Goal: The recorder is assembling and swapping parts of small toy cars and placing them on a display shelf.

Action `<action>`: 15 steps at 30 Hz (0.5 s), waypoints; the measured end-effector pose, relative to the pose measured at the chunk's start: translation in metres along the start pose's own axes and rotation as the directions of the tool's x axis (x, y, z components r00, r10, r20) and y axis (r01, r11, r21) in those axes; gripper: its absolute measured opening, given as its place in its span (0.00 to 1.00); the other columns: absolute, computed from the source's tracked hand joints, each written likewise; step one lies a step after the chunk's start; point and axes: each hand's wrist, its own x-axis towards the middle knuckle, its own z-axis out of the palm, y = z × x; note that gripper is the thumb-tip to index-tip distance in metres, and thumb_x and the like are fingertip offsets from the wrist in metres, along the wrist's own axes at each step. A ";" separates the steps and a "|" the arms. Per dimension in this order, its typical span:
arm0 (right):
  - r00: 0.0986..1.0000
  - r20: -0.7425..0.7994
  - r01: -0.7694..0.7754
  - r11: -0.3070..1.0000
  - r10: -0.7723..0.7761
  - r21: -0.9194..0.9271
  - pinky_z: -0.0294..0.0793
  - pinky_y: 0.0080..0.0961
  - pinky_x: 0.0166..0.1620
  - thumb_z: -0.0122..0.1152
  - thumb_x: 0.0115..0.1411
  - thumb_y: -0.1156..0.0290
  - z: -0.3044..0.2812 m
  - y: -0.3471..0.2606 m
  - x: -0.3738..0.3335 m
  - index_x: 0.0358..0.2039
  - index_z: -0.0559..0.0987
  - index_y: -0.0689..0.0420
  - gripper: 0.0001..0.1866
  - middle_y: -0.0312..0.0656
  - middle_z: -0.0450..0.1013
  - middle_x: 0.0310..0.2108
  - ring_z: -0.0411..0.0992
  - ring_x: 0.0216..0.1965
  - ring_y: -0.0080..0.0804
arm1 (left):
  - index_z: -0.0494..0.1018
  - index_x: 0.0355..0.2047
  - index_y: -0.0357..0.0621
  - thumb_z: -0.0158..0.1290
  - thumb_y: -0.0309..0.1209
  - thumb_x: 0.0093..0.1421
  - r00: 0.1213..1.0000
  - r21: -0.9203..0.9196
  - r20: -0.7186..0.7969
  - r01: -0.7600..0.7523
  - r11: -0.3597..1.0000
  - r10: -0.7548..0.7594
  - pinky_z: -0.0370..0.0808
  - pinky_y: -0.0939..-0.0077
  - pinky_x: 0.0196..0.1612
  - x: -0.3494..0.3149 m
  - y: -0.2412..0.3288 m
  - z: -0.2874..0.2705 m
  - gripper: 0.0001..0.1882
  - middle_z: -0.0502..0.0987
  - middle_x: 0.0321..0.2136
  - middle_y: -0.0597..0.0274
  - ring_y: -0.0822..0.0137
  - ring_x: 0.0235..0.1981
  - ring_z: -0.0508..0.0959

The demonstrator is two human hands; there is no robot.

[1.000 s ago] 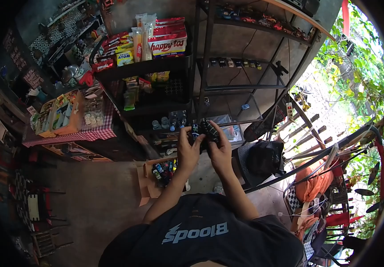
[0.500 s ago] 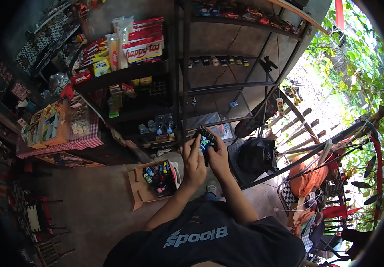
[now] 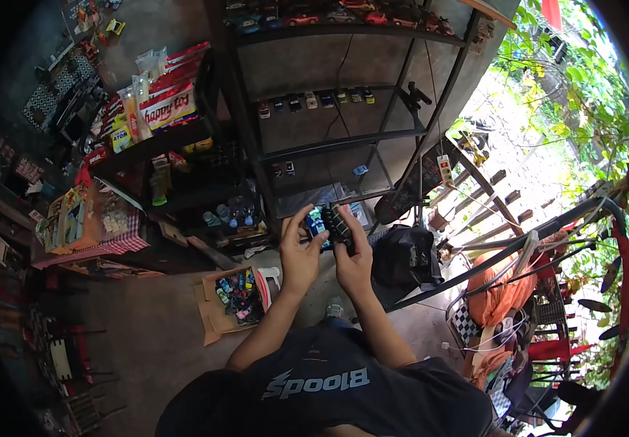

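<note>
- Fingers of the left hand [image 3: 301,255] pinch a blue toy car [image 3: 317,222]; the right hand [image 3: 353,258] closes around a dark toy car [image 3: 338,222], touching the blue one.
- Both cars sit raised before a metal shelf rack [image 3: 344,138] lined with small cars.
- Below left, a cardboard box [image 3: 216,320] of toy cars rests on the concrete floor [image 3: 147,342].
- A black bag [image 3: 405,255] lies just right.

Left arm: bare, comes up from the bottom, bent a little at the elbow.
Right arm: bare, comes up beside it, leaning in toward the left one.
Left hand [image 3: 301,251]: held up in front of the chest, fingers curled, thumb pointing up.
Right hand [image 3: 352,256]: touching the left hand, fingers curled closed at the top.
</note>
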 end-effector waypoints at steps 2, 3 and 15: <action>0.992 0.011 0.124 0.991 -0.124 -0.049 0.58 0.33 0.66 0.48 0.50 0.90 -0.011 0.005 0.001 0.60 0.70 0.62 0.33 0.50 0.68 0.60 0.65 0.63 0.41 | 0.63 0.61 0.31 0.54 0.11 0.58 1.000 -0.053 -0.014 0.001 0.999 -0.002 0.73 0.81 0.51 0.007 -0.004 0.011 0.29 0.68 0.49 0.59 0.73 0.48 0.74; 0.992 0.016 0.126 0.991 -0.125 -0.047 0.58 0.35 0.66 0.47 0.49 0.90 -0.016 0.002 0.002 0.58 0.71 0.61 0.33 0.50 0.68 0.60 0.64 0.63 0.44 | 0.63 0.61 0.32 0.55 0.10 0.57 0.997 -0.107 -0.078 0.008 0.994 -0.017 0.72 0.81 0.50 0.010 -0.008 0.017 0.31 0.69 0.47 0.59 0.72 0.46 0.74; 0.999 0.000 0.041 0.992 -0.041 0.120 0.62 0.31 0.63 0.42 0.50 0.90 -0.100 0.045 0.062 0.54 0.74 0.63 0.29 0.48 0.73 0.52 0.69 0.58 0.38 | 0.71 0.53 0.33 0.58 0.17 0.58 0.981 -0.078 -0.063 0.177 0.981 -0.183 0.71 0.80 0.52 0.016 -0.012 0.051 0.22 0.76 0.45 0.59 0.72 0.46 0.75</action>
